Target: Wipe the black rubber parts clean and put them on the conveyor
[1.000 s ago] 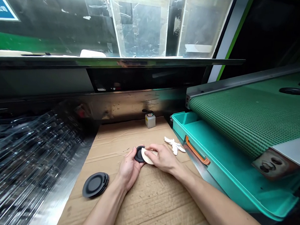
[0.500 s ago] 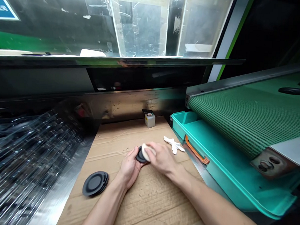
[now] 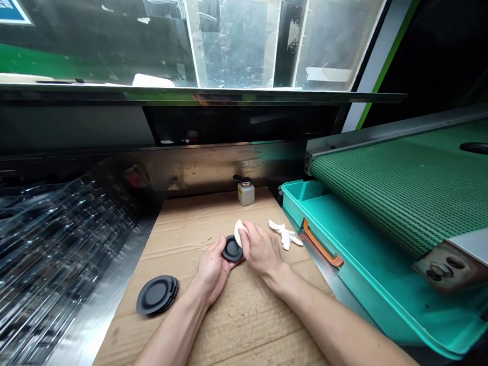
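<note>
A: What's in the hands at the middle of the frame?

B: The left hand is palm up, fingers curled around the rim of a round black rubber-like disc, which sits just above the cardboard. The right hand has its fingers closed on a cream-white oval pad, pressing it against the disc's upper edge.

A: So which step is this?

B: It looks like wiping or buffing the disc's face by hand, with this disc mid-job.

A: And what does the next move call for?

B: I'd say a steady left-hand hold, so the pad can cover the rest of the face.

A: What's around them?

B: They're over flattened brown corrugated cardboard. Lower left sits a stack of matching black discs, well apart from the hands. A crumpled white cloth lies just right of the right hand, and a small square white bottle with a metal lid stands at the cardboard's far edge.

A: And to the right?

B: A teal plastic tray with an orange handle, beneath a green mesh conveyor belt.
</note>
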`<action>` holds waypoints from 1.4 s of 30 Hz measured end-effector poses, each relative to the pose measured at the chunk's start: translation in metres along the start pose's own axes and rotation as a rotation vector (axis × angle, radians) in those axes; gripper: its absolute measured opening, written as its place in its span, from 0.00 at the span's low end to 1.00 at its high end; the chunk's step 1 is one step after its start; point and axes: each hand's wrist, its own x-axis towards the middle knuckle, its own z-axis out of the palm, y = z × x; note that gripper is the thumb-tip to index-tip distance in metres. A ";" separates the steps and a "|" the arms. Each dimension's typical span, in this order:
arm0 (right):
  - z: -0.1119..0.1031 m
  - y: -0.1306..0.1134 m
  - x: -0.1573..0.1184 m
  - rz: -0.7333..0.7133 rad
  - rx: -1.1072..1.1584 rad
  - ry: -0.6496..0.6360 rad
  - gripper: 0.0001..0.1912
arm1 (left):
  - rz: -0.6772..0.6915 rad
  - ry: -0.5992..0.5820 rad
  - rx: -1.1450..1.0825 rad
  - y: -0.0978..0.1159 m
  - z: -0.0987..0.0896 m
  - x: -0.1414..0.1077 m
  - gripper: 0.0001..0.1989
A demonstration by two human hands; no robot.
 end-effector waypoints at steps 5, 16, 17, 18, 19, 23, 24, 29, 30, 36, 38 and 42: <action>0.000 0.006 0.005 -0.012 0.042 -0.004 0.17 | -0.001 -0.004 -0.016 0.002 0.001 -0.001 0.09; -0.016 0.037 0.006 0.199 0.280 0.190 0.17 | -0.120 -0.050 -0.141 0.010 -0.005 -0.006 0.16; -0.016 0.033 0.004 0.188 0.294 0.186 0.17 | -0.114 -0.049 -0.148 0.009 -0.005 -0.005 0.15; -0.016 0.029 0.002 0.168 0.313 0.173 0.17 | -0.105 -0.044 -0.156 0.008 -0.006 -0.004 0.15; -0.015 0.025 0.000 0.136 0.331 0.151 0.16 | -0.095 -0.040 -0.164 0.006 -0.006 -0.004 0.14; -0.013 0.011 -0.009 -0.121 0.292 -0.040 0.17 | -0.044 -0.062 -0.160 0.002 -0.004 -0.004 0.12; -0.014 0.009 -0.010 -0.159 0.256 -0.082 0.17 | -0.031 -0.065 -0.152 0.002 -0.004 -0.005 0.12; -0.016 0.009 -0.009 -0.106 0.261 -0.088 0.15 | 0.030 -0.040 -0.077 -0.005 -0.002 -0.004 0.11; -0.016 0.010 -0.009 -0.101 0.284 -0.085 0.15 | 0.039 -0.044 -0.047 -0.006 -0.002 -0.004 0.12; -0.024 0.010 -0.005 0.107 0.270 -0.203 0.13 | 0.089 -0.018 0.020 -0.010 -0.001 -0.006 0.16; -0.026 0.010 -0.004 0.090 0.441 -0.342 0.13 | 0.090 -0.022 -0.002 -0.010 0.000 -0.006 0.16; -0.023 0.009 -0.005 0.035 0.652 -0.290 0.14 | 0.085 -0.016 -0.049 -0.007 0.000 -0.006 0.14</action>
